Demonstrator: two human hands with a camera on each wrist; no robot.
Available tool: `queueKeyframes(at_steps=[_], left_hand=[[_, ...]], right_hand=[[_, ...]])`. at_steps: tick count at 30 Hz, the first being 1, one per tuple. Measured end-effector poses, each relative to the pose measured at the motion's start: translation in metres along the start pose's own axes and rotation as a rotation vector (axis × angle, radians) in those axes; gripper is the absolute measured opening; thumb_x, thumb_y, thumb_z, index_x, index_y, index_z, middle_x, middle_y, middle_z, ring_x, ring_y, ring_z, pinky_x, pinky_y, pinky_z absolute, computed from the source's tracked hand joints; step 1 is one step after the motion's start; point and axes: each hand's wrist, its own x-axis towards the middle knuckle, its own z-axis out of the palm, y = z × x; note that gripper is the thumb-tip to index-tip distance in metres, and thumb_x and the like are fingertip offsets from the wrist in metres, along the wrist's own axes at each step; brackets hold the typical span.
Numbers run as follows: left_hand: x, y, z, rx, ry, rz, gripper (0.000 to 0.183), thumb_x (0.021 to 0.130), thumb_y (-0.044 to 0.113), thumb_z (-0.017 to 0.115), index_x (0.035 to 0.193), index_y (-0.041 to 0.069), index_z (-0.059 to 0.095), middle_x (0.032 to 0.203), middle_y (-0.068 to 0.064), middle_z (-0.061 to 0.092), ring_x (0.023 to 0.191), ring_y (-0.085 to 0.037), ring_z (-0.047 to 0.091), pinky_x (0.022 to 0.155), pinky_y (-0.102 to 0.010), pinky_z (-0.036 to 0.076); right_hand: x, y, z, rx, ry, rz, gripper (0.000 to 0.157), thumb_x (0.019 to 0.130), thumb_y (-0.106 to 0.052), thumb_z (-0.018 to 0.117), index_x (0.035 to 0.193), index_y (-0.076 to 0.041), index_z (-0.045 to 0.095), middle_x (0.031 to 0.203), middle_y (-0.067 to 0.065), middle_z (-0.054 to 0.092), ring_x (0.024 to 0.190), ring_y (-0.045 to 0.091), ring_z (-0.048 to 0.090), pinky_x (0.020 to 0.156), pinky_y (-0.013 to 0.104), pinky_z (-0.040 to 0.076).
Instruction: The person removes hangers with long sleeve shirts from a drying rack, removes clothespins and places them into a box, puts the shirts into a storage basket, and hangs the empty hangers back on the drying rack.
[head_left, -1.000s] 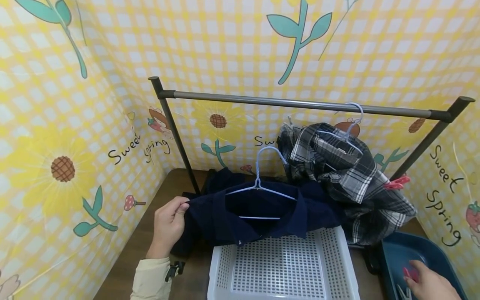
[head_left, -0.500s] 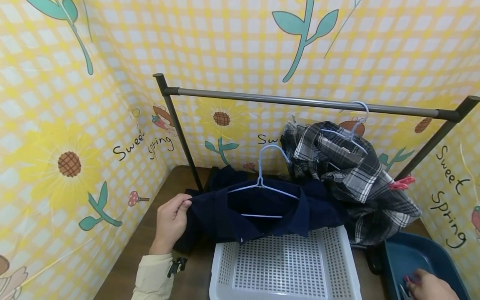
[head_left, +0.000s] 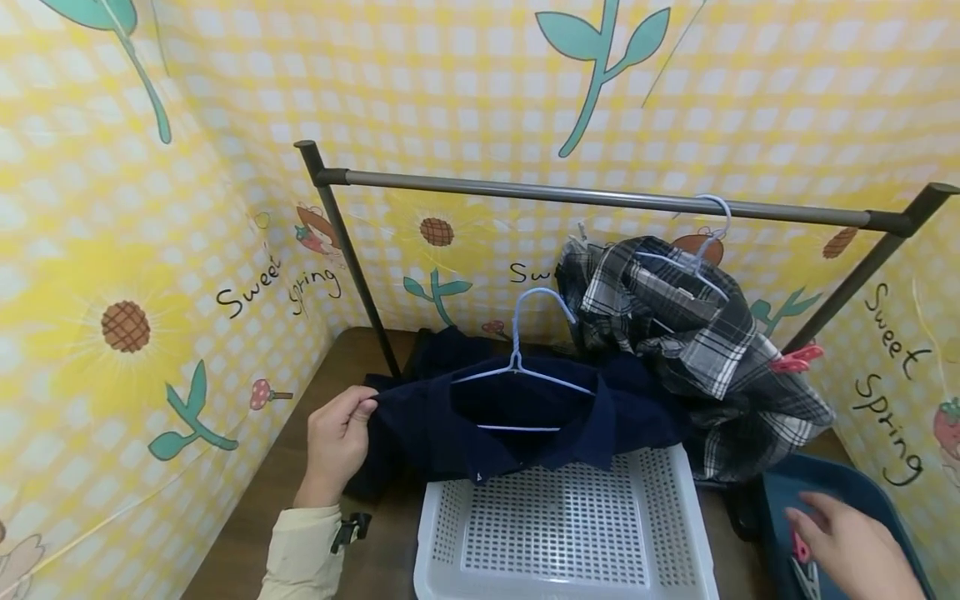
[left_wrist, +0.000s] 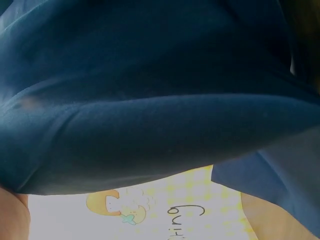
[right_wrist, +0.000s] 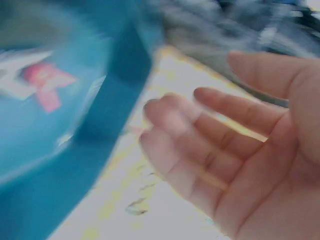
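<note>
My left hand (head_left: 337, 442) pinches the shoulder of a navy collared shirt (head_left: 408, 425) between thumb and fingers. Inside the shirt's collar is a light blue wire hanger (head_left: 517, 360), its hook standing up free of the rail. In the left wrist view, navy cloth (left_wrist: 150, 135) fills most of the picture. Over the teal bin (head_left: 806, 471) at right is my right hand (head_left: 851, 542), holding nothing, fingers apart and slightly bent. A red clothespin (right_wrist: 47, 82) and a grey clothespin (right_wrist: 17, 75) lie in the bin.
A white perforated basket (head_left: 562, 533) stands in front of the shirt. Behind it runs a metal clothes rail (head_left: 517, 190). From the rail hangs a grey plaid shirt (head_left: 705, 333) on a hanger, with red clothespins (head_left: 797, 359) clipped at its right side.
My right hand dipped lower over the clothespins in the bin, then rose a little with its fingers spread. The left hand keeps its pinch on the shirt, almost unmoved.
</note>
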Motion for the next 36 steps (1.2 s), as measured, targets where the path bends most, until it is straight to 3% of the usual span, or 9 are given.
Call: queueKeyframes(at_steps=[4,7,11,15,19,22,26,30,36], left_hand=[[-0.002,0.000,-0.003,0.013,0.020,0.016,0.033,0.094,0.030,0.051,0.082,0.003,0.066,0.075,-0.004,0.063,0.061,-0.015,0.053,0.065,-0.020,0.041],[-0.005,0.000,-0.004,0.008,0.015,0.024,0.034,0.094,0.030,0.051,0.082,0.002,0.066,0.075,-0.005,0.063,0.062,-0.016,0.054,0.066,-0.020,0.041],[-0.006,-0.001,-0.002,-0.006,0.017,0.026,0.034,0.094,0.029,0.052,0.082,0.001,0.066,0.075,-0.005,0.063,0.062,-0.016,0.053,0.066,-0.020,0.041],[-0.004,-0.002,0.002,-0.024,0.015,0.023,0.031,0.094,0.027,0.052,0.083,0.002,0.066,0.075,-0.005,0.062,0.063,-0.016,0.052,0.066,-0.021,0.040],[-0.005,-0.002,0.005,-0.010,0.027,0.042,0.035,0.095,0.030,0.050,0.082,0.001,0.065,0.076,-0.006,0.063,0.063,-0.017,0.054,0.067,-0.021,0.041],[-0.006,-0.001,0.007,0.009,0.040,0.061,0.038,0.096,0.032,0.048,0.081,0.001,0.065,0.076,-0.006,0.063,0.062,-0.018,0.054,0.067,-0.022,0.042],[-0.008,-0.001,0.007,0.004,0.035,0.060,0.037,0.096,0.031,0.049,0.082,0.001,0.065,0.076,-0.005,0.063,0.062,-0.017,0.054,0.066,-0.022,0.042],[-0.008,-0.001,0.003,-0.014,-0.019,0.040,0.031,0.096,0.026,0.050,0.085,0.002,0.065,0.078,-0.004,0.062,0.064,-0.016,0.053,0.067,-0.021,0.041],[-0.003,0.006,0.001,0.074,-0.130,0.033,0.024,0.097,0.023,0.051,0.086,0.006,0.065,0.083,0.001,0.062,0.070,-0.015,0.055,0.069,-0.025,0.042]], right_hand=[[-0.021,-0.045,-0.007,0.128,0.239,-0.319,0.042,0.095,-0.034,0.056,0.115,0.002,0.062,0.095,0.013,0.065,0.080,0.026,0.063,0.064,0.044,0.050],[-0.034,-0.072,-0.001,0.197,0.453,-0.534,0.028,0.092,-0.022,0.063,0.116,-0.008,0.064,0.104,0.005,0.064,0.081,0.017,0.062,0.065,0.029,0.051],[-0.036,-0.099,0.001,0.263,0.578,-0.738,0.047,0.085,-0.011,0.070,0.130,-0.013,0.056,0.125,0.004,0.055,0.103,0.017,0.055,0.087,0.012,0.037],[-0.026,-0.119,0.000,0.314,0.560,-0.807,0.059,0.087,-0.012,0.069,0.141,-0.015,0.045,0.140,0.009,0.043,0.125,0.030,0.039,0.103,0.029,0.029],[-0.017,-0.131,0.005,0.329,0.583,-0.811,0.049,0.090,-0.011,0.065,0.136,-0.012,0.050,0.131,0.009,0.052,0.118,0.029,0.047,0.091,0.046,0.038],[-0.011,-0.137,0.009,0.344,0.652,-0.825,0.037,0.088,-0.006,0.066,0.124,-0.009,0.061,0.112,0.003,0.062,0.098,0.020,0.057,0.079,0.034,0.042],[-0.005,-0.139,0.012,0.404,0.753,-0.895,0.026,0.078,0.006,0.071,0.101,-0.007,0.069,0.090,-0.002,0.065,0.076,0.010,0.056,0.069,0.019,0.041],[-0.002,-0.139,0.010,0.439,0.828,-0.980,0.028,0.069,0.010,0.075,0.090,-0.009,0.070,0.083,0.000,0.068,0.074,0.011,0.062,0.071,0.014,0.043],[0.000,-0.142,0.006,0.458,0.915,-1.051,0.012,0.077,-0.003,0.073,0.088,-0.008,0.072,0.083,0.001,0.069,0.074,0.016,0.065,0.073,0.014,0.045]])
